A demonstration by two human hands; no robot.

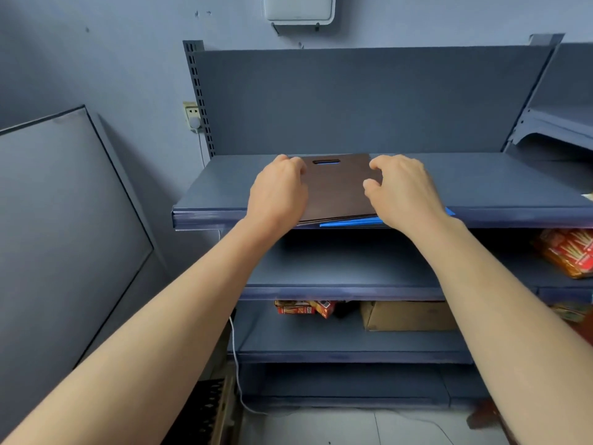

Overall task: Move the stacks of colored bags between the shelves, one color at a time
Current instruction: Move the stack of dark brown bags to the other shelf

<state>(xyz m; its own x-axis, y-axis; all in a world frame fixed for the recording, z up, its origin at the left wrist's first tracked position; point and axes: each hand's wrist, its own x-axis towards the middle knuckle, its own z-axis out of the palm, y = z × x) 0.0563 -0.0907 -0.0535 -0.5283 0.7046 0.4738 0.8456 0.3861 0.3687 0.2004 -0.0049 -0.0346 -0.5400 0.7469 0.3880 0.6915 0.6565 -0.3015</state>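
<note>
A flat stack of dark brown bags (337, 187) with an oval handle slot lies on the top shelf (218, 194) of a blue-grey rack, overhanging its front edge. Under it a blue bag stack (349, 222) pokes out at the front right. My left hand (277, 191) curls over the brown stack's left edge. My right hand (402, 191) curls over its right edge, thumb on the top surface. Both hands touch the stack; whether it is lifted off the blue bags I cannot tell.
The shelf below (346, 268) holds orange-red snack packets (568, 252) at its right end. Lower down are red boxes (305, 308) and a cardboard box (407, 316). A dark panel (64, 220) leans at the left. A white cable (236, 364) hangs beside the rack.
</note>
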